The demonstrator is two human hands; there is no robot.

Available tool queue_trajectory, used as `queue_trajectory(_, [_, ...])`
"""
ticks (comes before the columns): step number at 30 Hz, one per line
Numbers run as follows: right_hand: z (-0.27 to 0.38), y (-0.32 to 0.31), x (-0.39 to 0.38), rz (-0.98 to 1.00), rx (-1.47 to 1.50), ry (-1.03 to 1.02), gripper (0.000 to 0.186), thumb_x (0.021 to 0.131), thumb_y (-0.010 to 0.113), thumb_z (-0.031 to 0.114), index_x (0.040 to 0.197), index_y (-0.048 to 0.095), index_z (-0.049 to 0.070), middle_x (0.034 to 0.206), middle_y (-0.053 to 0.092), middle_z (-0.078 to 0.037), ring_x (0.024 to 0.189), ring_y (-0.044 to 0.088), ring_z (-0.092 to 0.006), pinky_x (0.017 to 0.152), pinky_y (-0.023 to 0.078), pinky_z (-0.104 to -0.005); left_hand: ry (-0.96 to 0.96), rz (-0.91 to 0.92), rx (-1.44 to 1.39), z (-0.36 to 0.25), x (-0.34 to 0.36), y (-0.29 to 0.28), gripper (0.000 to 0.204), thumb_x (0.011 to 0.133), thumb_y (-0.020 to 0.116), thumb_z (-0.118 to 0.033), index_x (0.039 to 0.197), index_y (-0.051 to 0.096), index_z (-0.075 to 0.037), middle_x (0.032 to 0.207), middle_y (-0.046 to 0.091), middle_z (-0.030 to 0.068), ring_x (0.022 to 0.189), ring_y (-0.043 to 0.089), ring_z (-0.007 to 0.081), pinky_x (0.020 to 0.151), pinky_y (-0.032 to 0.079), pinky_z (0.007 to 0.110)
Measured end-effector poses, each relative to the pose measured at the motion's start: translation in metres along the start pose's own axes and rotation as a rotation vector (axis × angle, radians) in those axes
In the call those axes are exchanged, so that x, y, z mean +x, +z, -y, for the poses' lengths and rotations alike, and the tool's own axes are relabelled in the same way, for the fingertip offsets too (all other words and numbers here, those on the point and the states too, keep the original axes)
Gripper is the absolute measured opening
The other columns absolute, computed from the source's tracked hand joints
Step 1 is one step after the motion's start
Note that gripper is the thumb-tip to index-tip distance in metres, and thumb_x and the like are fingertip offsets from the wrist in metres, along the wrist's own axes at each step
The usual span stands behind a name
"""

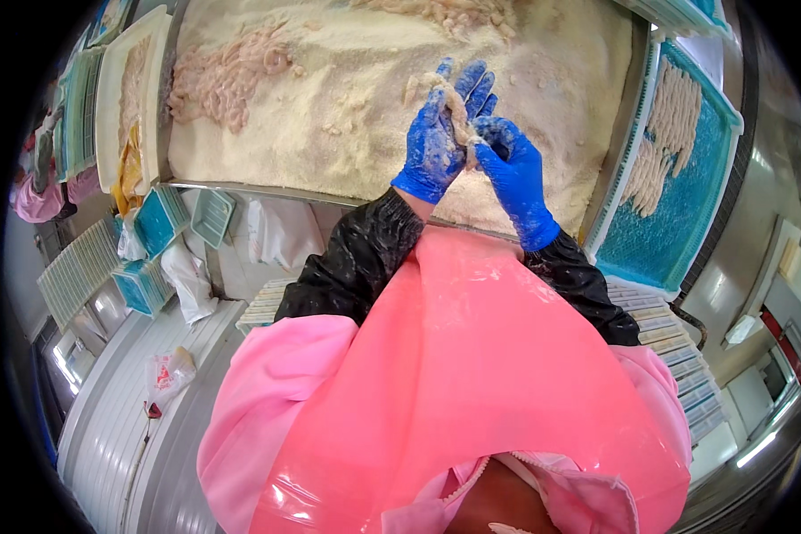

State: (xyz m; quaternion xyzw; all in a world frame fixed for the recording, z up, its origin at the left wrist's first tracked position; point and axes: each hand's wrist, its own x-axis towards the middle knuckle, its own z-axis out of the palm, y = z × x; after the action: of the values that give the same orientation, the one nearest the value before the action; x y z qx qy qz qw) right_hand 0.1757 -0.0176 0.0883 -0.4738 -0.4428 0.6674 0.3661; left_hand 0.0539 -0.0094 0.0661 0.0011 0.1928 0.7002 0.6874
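Observation:
A long pale floury strip, apparently raw meat (458,114), lies along the palm of my blue-gloved left hand (432,149), its fingers extended and thumb against it. My blue-gloved right hand (512,178) pinches the strip's lower end with thumb and forefinger. Both hands are over a wide metal-rimmed trough of cream powder (347,125). A heap of pink raw pieces (231,80) sits in its left part, with another along the far side.
A blue tray (703,169) with rows of coated strips (672,116) is right. Left are a white bin (108,107), blue baskets (157,218), stacked crates (80,267) and a plastic bag (169,378) on a metal surface. A person in pink (35,200) is at far left.

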Motion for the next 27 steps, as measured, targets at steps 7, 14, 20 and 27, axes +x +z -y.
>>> queue_trajectory(7, [-0.004,-0.03,0.03,-0.172,-1.109,-0.695,0.037,0.076,0.07,0.019,0.109,0.06,0.008,0.104,0.056,-0.01,0.095,0.053,-0.023,0.081,0.042,-0.0341,-0.071,-0.014,-0.1,-0.004,0.009,-0.035,0.038,0.096,0.04,-0.021,0.13,0.04,-0.003,0.128,0.048,0.0152,0.108,0.053,0.0236,0.087,0.046,0.033])
queue_trajectory(14, [-0.036,-0.018,0.046,0.029,-0.378,-0.31,0.021,0.08,0.066,0.019,0.094,0.061,0.004,0.092,0.061,-0.01,0.087,0.058,-0.0205,0.076,0.046,-0.032,0.017,-0.127,0.123,-0.003,0.009,-0.01,0.031,0.093,0.046,-0.016,0.118,0.048,0.002,0.115,0.054,0.0165,0.085,0.057,0.0203,0.071,0.047,0.031])
queue_trajectory(20, [-0.042,-0.031,0.042,0.193,0.53,0.223,0.013,0.082,0.058,0.009,0.091,0.06,0.001,0.084,0.059,-0.003,0.077,0.056,-0.0133,0.074,0.046,-0.0286,0.058,0.068,0.446,-0.014,0.003,-0.022,0.021,0.091,0.045,-0.015,0.089,0.055,0.003,0.116,0.053,0.02,0.103,0.055,0.0235,0.092,0.041,0.034])
queue_trajectory(27, [-0.046,-0.036,0.033,0.286,0.528,0.412,0.016,0.084,0.056,0.014,0.094,0.06,0.002,0.086,0.059,-0.004,0.08,0.056,-0.0141,0.079,0.044,-0.0266,0.106,-0.191,0.659,-0.015,-0.002,-0.01,0.027,0.089,0.051,-0.012,0.11,0.058,0.004,0.103,0.063,0.0129,0.097,0.057,0.0186,0.09,0.042,0.029])
